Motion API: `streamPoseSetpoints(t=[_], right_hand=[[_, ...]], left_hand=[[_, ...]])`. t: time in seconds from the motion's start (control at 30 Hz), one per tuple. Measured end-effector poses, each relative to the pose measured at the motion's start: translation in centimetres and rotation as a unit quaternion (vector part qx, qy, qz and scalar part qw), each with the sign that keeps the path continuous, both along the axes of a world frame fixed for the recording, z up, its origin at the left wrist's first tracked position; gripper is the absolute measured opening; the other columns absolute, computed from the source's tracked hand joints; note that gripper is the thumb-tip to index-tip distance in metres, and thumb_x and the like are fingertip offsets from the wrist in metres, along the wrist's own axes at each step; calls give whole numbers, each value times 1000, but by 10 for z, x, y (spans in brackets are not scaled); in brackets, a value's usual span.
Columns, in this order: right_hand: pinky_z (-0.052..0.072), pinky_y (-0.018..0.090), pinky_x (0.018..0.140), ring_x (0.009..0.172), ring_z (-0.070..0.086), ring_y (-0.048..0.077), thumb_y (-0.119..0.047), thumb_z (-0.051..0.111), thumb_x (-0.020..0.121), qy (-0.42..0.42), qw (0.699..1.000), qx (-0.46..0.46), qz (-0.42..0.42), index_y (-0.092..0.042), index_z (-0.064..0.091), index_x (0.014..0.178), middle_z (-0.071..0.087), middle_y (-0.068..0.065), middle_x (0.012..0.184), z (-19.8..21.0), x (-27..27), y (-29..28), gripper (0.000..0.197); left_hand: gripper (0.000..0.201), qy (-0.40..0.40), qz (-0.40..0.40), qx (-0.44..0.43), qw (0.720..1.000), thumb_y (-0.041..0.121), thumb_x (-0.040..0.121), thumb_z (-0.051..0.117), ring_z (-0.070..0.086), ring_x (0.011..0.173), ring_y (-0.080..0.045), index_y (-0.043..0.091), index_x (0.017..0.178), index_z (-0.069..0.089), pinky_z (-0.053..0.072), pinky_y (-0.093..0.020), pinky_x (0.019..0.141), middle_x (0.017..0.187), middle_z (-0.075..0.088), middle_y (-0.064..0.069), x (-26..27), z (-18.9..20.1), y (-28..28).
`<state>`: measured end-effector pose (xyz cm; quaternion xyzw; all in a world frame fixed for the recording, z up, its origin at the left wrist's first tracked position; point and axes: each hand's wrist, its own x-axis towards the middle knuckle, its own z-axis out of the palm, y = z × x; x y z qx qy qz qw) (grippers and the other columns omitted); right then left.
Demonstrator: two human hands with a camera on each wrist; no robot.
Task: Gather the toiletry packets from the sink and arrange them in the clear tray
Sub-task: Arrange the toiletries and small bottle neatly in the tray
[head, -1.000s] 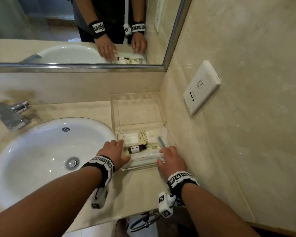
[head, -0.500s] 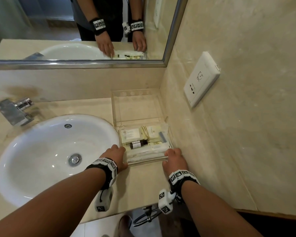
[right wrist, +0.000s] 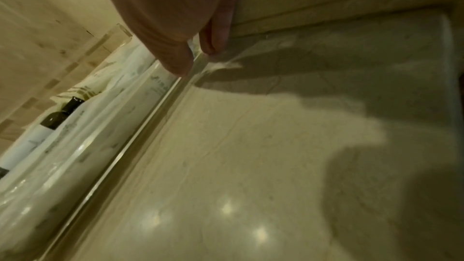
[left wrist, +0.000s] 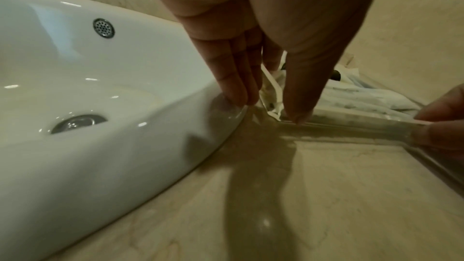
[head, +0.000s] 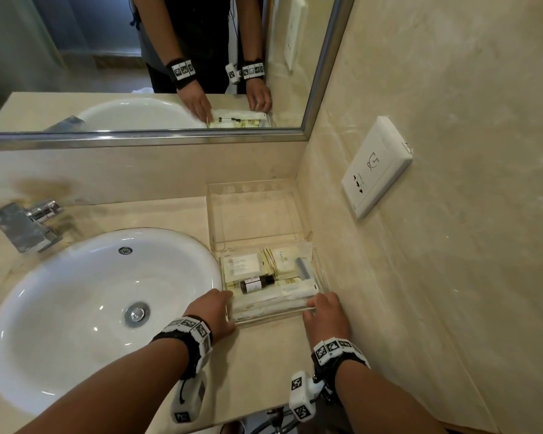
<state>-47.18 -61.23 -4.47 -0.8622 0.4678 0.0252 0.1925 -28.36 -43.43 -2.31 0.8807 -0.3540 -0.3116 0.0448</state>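
The clear tray (head: 252, 214) sits on the counter right of the white sink (head: 76, 292), against the side wall. Its near half holds several pale toiletry packets (head: 243, 266), a small dark bottle (head: 256, 283) and a long white packet (head: 273, 300). My left hand (head: 224, 303) is at the tray's near-left corner. Its fingers (left wrist: 241, 90) are straight beside the left wall and its thumb tip touches the front wall (left wrist: 351, 124). My right hand (head: 318, 303) pinches the front rim (right wrist: 140, 136) at the near-right corner. Only the drain shows in the basin.
A chrome faucet (head: 29, 225) stands behind the sink at the left. A mirror (head: 138, 57) runs along the back wall, and a white wall socket (head: 376, 166) juts out above the tray on the right. The counter edge lies just behind my wrists.
Both hands have drawn back from on top of the packets to the tray's near corners. The packets and bottle lie as before.
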Motion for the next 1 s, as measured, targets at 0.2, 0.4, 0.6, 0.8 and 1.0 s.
streamPoseSetpoints(t=[0.2,0.4,0.6,0.8,1.0], right_hand=[[43,18,71,85,63,14,-25,67,91,-23,1000,-1,-5,-18,66,106,48,-2,125,-2,1,2,16],[47,20,80,90,61,13,-25,64,93,-24,1000,5,1,-18,67,106,47,-3,124,-2,3,0,15],[42,18,85,105,56,12,-22,59,94,-19,999,17,28,-18,64,110,48,-5,119,-1,9,-6,16],[33,19,72,83,50,9,-24,61,94,-39,999,9,24,-19,64,101,53,-5,114,6,18,-12,9],[34,20,71,86,56,11,-26,61,94,-18,999,9,30,-19,66,102,53,-3,118,9,28,-16,12]], left_hand=[[71,7,-6,-21,1000,47,80,70,52,124,-17,28,142,43,42,-28,103,136,52,3,7,2,2],[72,11,-12,-29,999,50,80,70,51,126,-15,30,143,42,41,-29,106,139,51,6,12,2,6],[72,12,-8,-36,999,51,79,70,51,126,-14,31,143,42,40,-28,106,139,50,7,16,2,6],[74,4,2,-43,999,54,78,70,49,128,-13,33,143,41,38,-26,107,141,49,9,27,3,3],[74,-8,4,-46,999,54,79,67,49,128,-13,33,144,40,38,-25,106,140,49,9,33,-1,2]])
